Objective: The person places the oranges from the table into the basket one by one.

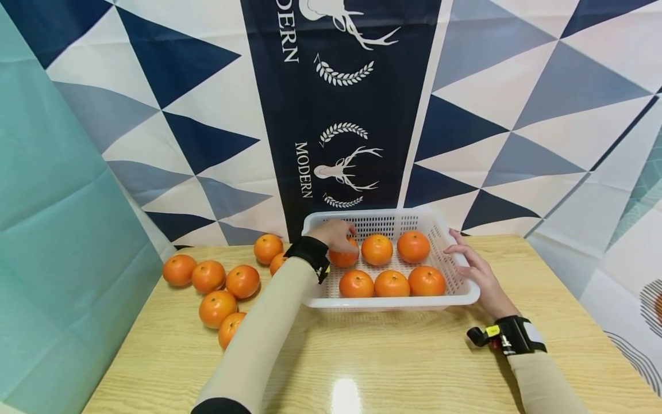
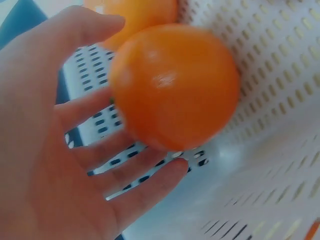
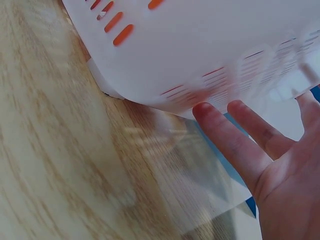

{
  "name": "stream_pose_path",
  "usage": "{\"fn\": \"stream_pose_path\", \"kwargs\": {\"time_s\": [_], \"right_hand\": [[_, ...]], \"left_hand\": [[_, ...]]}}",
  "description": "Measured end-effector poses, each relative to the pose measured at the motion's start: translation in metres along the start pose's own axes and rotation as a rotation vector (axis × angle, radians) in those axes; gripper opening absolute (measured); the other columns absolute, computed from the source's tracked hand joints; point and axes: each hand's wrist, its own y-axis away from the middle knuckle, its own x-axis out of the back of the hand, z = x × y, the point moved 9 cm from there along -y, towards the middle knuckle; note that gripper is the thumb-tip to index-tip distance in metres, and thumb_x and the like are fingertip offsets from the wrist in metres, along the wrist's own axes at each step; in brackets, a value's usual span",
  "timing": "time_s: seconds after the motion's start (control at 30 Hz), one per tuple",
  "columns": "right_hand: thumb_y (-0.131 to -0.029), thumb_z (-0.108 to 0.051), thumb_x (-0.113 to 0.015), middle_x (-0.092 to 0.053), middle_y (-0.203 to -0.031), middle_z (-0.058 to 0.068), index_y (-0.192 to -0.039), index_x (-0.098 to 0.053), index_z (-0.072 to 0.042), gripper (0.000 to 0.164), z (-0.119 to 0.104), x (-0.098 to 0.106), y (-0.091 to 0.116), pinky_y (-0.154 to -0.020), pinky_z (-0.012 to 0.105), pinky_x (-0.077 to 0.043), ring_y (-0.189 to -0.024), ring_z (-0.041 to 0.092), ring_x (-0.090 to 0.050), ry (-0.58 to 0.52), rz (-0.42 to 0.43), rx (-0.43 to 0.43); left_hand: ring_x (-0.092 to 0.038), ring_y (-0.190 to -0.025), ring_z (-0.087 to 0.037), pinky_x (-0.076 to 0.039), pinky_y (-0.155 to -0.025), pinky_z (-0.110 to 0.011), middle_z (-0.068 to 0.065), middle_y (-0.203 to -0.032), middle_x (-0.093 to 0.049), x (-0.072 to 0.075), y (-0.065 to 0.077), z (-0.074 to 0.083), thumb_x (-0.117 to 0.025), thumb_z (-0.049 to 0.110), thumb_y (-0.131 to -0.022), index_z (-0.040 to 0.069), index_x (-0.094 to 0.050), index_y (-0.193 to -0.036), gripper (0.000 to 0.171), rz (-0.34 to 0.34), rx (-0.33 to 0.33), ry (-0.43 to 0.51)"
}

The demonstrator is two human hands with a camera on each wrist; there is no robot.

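A white perforated plastic basket (image 1: pixel 393 302) stands on the table, holding several tangerines in two rows. My left hand (image 1: pixel 333 233) reaches into its back left corner, beside a tangerine (image 1: pixel 342 258). In the left wrist view, the fingers (image 2: pixel 145 187) extend behind and below that tangerine, and the thumb stands apart from it. Against the basket's right side rests my right hand (image 1: pixel 481 279). The right wrist view shows its extended fingertips (image 3: pixel 205 111) touching the outer wall.
Several loose tangerines (image 1: pixel 217 309) lie on the wooden table (image 1: pixel 388 356) left of the basket, some partly hidden by my left forearm. A patterned cloth (image 1: pixel 207 75) hangs behind the table, and a teal sheet (image 1: pixel 67 230) borders the left.
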Motion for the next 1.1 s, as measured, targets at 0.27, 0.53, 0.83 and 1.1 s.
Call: {"fn": "stream_pose_path", "kwargs": {"time_s": [0.27, 0.53, 0.83, 1.1], "right_hand": [[-0.109, 0.002, -0.041, -0.010, -0.193, -0.004, -0.139, -0.065, -0.015, 0.042, -0.001, 0.000, 0.001, -0.116, 0.006, -0.044, -0.173, 0.011, -0.015, -0.018, -0.010, 0.003], [-0.109, 0.001, -0.041, -0.014, -0.192, -0.006, -0.139, -0.065, -0.014, 0.041, -0.001, -0.001, 0.001, -0.116, 0.007, -0.046, -0.171, 0.010, -0.017, -0.025, -0.002, -0.005], [-0.109, -0.001, -0.043, -0.009, -0.194, -0.002, -0.138, -0.065, -0.013, 0.038, 0.000, -0.001, 0.001, -0.116, 0.006, -0.043, -0.177, 0.018, -0.008, -0.019, 0.003, -0.027], [-0.109, 0.001, -0.041, -0.013, -0.193, -0.005, -0.138, -0.065, -0.013, 0.040, 0.000, -0.001, 0.002, -0.115, 0.007, -0.046, -0.169, 0.006, -0.020, -0.006, 0.006, -0.004]], "left_hand": [[-0.062, -0.119, -0.022, -0.057, -0.106, -0.035, -0.004, -0.142, -0.072, 0.009, -0.018, -0.012, -0.078, 0.052, -0.097, 0.019, -0.068, -0.147, 0.061, 0.023, 0.034, 0.001], [-0.060, -0.129, -0.023, -0.057, -0.117, -0.043, -0.006, -0.154, -0.067, 0.020, -0.011, -0.008, -0.076, 0.056, -0.095, 0.022, -0.069, -0.148, 0.064, 0.065, -0.030, -0.038], [-0.057, -0.138, -0.024, -0.053, -0.124, -0.052, -0.005, -0.163, -0.061, 0.029, -0.012, -0.011, -0.074, 0.055, -0.093, 0.027, -0.069, -0.147, 0.061, 0.149, -0.121, -0.060], [-0.059, -0.145, -0.033, -0.053, -0.126, -0.058, -0.015, -0.168, -0.058, 0.050, 0.063, 0.030, -0.071, 0.043, -0.099, 0.018, -0.067, -0.154, 0.060, 0.136, -0.156, -0.055]]}}
